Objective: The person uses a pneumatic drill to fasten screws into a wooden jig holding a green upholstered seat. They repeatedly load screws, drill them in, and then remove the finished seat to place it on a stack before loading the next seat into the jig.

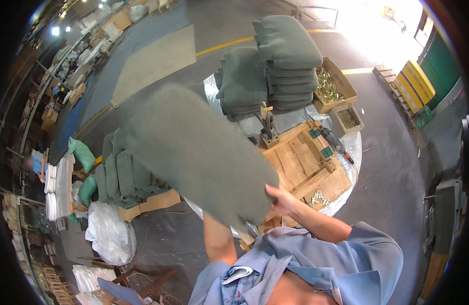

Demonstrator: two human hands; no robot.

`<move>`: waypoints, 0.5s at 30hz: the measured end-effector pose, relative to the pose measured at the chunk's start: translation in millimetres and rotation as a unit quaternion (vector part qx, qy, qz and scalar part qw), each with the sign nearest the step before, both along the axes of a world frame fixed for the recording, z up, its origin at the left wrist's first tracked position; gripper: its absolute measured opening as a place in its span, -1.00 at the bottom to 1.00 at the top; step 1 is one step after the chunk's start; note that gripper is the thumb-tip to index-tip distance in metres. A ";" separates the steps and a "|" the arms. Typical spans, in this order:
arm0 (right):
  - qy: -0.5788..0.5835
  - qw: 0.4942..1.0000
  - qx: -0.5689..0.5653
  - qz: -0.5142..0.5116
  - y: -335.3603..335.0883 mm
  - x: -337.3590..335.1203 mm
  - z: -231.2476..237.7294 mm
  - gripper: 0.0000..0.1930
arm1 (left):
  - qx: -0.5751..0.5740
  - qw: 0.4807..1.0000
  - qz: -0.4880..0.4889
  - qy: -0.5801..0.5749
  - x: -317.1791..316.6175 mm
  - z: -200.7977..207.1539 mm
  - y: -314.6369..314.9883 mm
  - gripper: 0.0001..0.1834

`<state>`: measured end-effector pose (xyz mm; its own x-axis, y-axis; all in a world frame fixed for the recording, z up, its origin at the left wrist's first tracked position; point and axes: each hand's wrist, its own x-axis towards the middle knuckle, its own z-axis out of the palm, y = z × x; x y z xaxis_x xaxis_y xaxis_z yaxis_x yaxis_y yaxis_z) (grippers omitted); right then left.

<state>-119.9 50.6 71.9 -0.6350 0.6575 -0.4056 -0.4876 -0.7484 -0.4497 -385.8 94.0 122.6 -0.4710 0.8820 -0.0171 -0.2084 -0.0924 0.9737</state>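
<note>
A long grey-green fabric-covered cushion pad (204,152) is held up in front of me at a slant, blurred by motion toward its far end. My right hand (283,200) is closed on its near right edge, with the thumb on top. From below, my left forearm (217,239) reaches under the pad, which hides that hand and its fingers. Beneath the pad's right side lies a wooden jig (298,155) on the worktable. It carries an upright metal clamp (268,127), and a power drill (336,145) rests along its right edge. Small brass-coloured fittings (320,197) lie loose on the jig.
Stacked matching pads (288,46) stand at the table's far side, beside a lower stack (243,76). A cardboard box (352,94) and a tray (349,119) hold metal parts. More pads (125,168) sit at left, near clear plastic wrap (110,234). Another person (38,165) is far left.
</note>
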 end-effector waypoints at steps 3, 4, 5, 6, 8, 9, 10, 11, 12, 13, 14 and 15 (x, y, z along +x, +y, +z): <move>0.117 0.988 -0.021 -0.102 82.8 -66.3 73.9 -0.28 | 0.125 0.992 -0.005 0.019 -21.3 63.2 74.1 -0.37; 0.129 0.982 0.034 -0.133 115.5 -85.5 85.0 -0.31 | 0.132 0.991 -0.001 0.012 -20.8 73.2 91.0 -0.38; 0.113 0.979 0.074 -0.154 146.9 -99.8 105.8 -0.32 | 0.137 0.991 0.007 0.005 -21.5 80.0 99.9 -0.39; 0.094 0.974 0.110 -0.176 179.4 -108.5 122.8 -0.33 | 0.105 0.994 0.022 -0.010 -16.5 72.0 102.2 -0.43; 0.044 0.962 0.143 -0.230 242.3 -128.1 134.9 -0.36 | 0.041 0.997 0.058 -0.037 -8.2 54.6 97.8 -0.51; 0.020 0.963 0.114 -0.244 274.5 -134.2 131.4 -0.36 | 0.002 0.999 0.038 -0.020 -4.5 27.2 85.6 -0.46; -0.005 0.962 0.087 -0.260 306.7 -139.0 120.9 -0.37 | -0.044 0.998 0.029 -0.031 3.4 -2.9 74.3 -0.47; -0.009 0.953 0.068 -0.294 336.8 -138.2 103.3 -0.32 | -0.091 0.995 0.016 -0.044 12.8 -34.5 64.7 -0.47; -0.010 0.946 0.047 -0.320 359.5 -140.9 87.0 -0.27 | -0.126 0.990 0.013 -0.064 17.4 -62.7 49.6 -0.54; -0.039 0.935 0.003 -0.352 374.5 -139.1 72.7 -0.29 | -0.165 0.982 0.009 -0.087 22.5 -88.7 36.4 -0.61; -0.059 0.927 -0.053 -0.366 379.1 -139.8 62.9 -0.32 | -0.196 0.976 0.010 -0.091 23.0 -107.8 24.4 -0.61; -0.122 0.912 -0.071 -0.385 385.8 -132.0 41.7 -0.32 | -0.225 0.970 0.002 -0.096 28.1 -121.9 18.0 -0.61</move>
